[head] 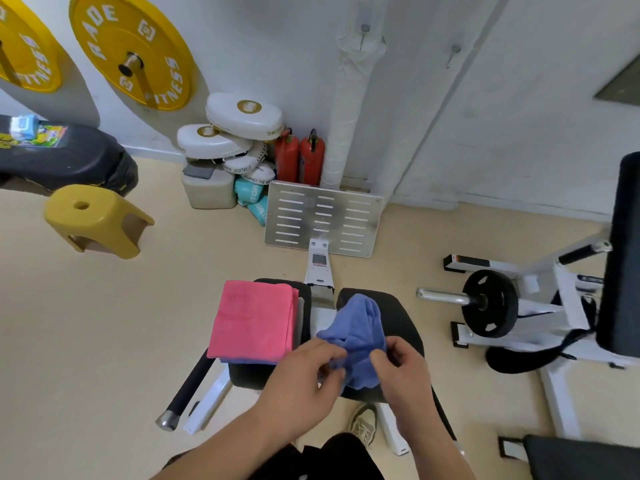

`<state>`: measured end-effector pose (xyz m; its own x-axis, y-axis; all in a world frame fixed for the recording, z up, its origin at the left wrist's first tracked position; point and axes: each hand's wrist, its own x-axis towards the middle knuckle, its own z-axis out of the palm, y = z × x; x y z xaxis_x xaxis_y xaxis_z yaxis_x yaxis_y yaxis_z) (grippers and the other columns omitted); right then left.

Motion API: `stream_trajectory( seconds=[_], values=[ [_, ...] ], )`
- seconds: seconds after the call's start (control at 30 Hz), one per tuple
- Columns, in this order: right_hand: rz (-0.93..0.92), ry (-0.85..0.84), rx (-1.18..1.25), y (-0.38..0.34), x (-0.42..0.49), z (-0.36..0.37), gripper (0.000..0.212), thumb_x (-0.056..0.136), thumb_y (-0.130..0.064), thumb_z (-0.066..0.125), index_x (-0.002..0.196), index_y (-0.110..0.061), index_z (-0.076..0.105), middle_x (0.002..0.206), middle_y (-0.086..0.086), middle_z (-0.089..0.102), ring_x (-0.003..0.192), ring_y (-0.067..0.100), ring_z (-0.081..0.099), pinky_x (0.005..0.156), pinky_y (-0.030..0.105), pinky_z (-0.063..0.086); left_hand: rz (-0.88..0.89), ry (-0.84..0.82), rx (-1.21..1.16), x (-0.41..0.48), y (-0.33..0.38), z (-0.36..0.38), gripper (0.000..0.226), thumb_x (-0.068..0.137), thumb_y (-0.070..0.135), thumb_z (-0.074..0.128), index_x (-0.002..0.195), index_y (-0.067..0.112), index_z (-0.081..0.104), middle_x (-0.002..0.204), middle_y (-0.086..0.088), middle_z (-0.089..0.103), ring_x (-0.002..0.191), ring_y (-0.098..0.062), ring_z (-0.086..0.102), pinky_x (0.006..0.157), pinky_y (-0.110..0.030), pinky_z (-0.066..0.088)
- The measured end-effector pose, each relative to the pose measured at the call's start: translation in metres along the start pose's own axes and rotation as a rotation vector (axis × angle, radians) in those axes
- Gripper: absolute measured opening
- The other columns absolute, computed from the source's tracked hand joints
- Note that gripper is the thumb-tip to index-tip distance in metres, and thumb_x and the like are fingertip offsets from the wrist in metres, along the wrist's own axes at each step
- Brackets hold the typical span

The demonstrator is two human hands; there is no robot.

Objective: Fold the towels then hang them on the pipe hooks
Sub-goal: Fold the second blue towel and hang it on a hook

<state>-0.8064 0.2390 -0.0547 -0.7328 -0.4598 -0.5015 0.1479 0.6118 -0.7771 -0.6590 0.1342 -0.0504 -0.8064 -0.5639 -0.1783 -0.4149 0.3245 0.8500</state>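
Roughly halfway: pink towel (254,320) already folded flat on the left pad of the desk (401,317), both hands' fingers (332,355) pinching the bunched blue towel (360,337) near centre, far wall hooks (363,32) bare.

Both hands (349,372) gripping blue towel (360,327)
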Motion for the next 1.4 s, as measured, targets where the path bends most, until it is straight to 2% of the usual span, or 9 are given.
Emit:
stream_trajectory(
  seconds=[0.2,0.37,0.43,0.57,0.7,0.97,1.07,1.2,1.4],
  values=[
    [-0.148,0.091,0.12,-0.037,-0.053,-0.062,0.024,0.072,-0.015,0.054,0.069,0.009,0.053,0.062,0.018,0.039,0.059,0.016,0.034,0.056,0.029,0.029,-0.036,-0.022,-0.251,0.008,0.061,0.021,0.02,0.087,0.044,0.069,0.089,0.025,0.065,0.081,0.009,0.067,0.071,-0.009,0.062,0.067,-0.025,0.053],
    [-0.272,0.198,0.097,-0.038,-0.076,-0.117,0.046,0.098,-0.003,0.054,0.057,-0.013,0.038,0.054,-0.005,0.033,0.054,0.009,0.03,0.05,0.018,0.028,-0.111,0.021,-0.319,0.015,0.105,0.037,0.018,0.09,0.026,0.075,0.079,0.015,0.066,0.068,0.009,0.065,0.06,-0.002,0.056,0.058,-0.013,0.045],
    [-0.343,0.245,0.059,-0.036,-0.085,-0.143,0.038,0.103,-0.011,0.051,0.065,-0.008,0.047,0.053,-0.01,0.043,0.052,0.003,0.04,0.052,0.014,0.037,-0.054,0.081,-0.222,0.017,0.122,0.043,0.011,0.086,0.024,0.077,0.088,0.028,0.067,0.081,0.013,0.07,0.072,-0.002,0.065,0.063,-0.014,0.049],
    [-0.421,0.147,-0.054,-0.032,-0.104,-0.195,0.036,0.106,-0.02,0.047,0.071,-0.014,0.046,0.059,-0.012,0.043,0.056,0.002,0.041,0.057,0.015,0.038,0.29,0.1,-0.062,0.015,0.181,0.053,0.045,0.086,0.016,0.073,0.12,0.042,0.058,0.121,0.026,0.061,0.11,0.0,0.061,0.09,-0.011,0.047],
    [-0.467,0.038,0.024,-0.034,-0.124,-0.248,0.043,0.108,-0.028,0.047,0.065,-0.025,0.04,0.063,-0.013,0.037,0.06,0.006,0.037,0.058,0.017,0.034,0.351,-0.281,-0.08,0.009,0.244,0.076,0.062,0.086,0.014,0.069,0.131,0.053,0.051,0.122,0.032,0.061,0.12,0.007,0.055,0.099,-0.009,0.043],
    [-0.577,0.145,-0.109,-0.006,-0.14,-0.338,0.038,0.099,-0.025,0.063,0.07,-0.012,0.043,0.061,0.002,0.038,0.057,0.01,0.038,0.055,0.02,0.035,0.343,-0.434,-0.02,0.0,0.273,0.143,0.011,0.082,0.023,0.078,0.093,0.024,0.074,0.076,0.002,0.07,0.067,-0.005,0.059,0.064,-0.03,0.051],
    [-0.48,0.228,-0.098,0.018,-0.131,-0.366,0.035,0.101,-0.033,0.06,0.08,-0.006,0.051,0.074,0.017,0.049,0.067,0.025,0.047,0.06,0.024,0.041,0.252,-0.449,0.01,-0.01,0.267,0.157,0.02,0.078,0.033,0.082,0.076,0.018,0.068,0.063,0.009,0.058,0.06,-0.002,0.052,0.058,-0.024,0.044],
    [-0.305,0.391,-0.072,0.057,-0.112,-0.402,0.034,0.101,-0.041,0.058,0.081,-0.014,0.053,0.078,0.012,0.059,0.07,0.017,0.054,0.065,0.031,0.047,0.099,-0.386,0.041,-0.023,0.26,0.16,0.034,0.079,0.029,0.085,0.062,0.018,0.058,0.055,0.01,0.048,0.052,-0.003,0.045,0.05,-0.018,0.038],
    [-0.228,0.532,0.039,0.1,-0.102,-0.425,0.036,0.103,-0.038,0.055,0.086,-0.007,0.053,0.085,0.023,0.059,0.074,0.028,0.055,0.064,0.033,0.043,0.07,-0.276,0.184,-0.034,0.252,0.153,0.025,0.08,0.033,0.085,0.069,0.019,0.068,0.064,0.008,0.064,0.058,-0.002,0.055,0.057,-0.02,0.046]
  ],
)
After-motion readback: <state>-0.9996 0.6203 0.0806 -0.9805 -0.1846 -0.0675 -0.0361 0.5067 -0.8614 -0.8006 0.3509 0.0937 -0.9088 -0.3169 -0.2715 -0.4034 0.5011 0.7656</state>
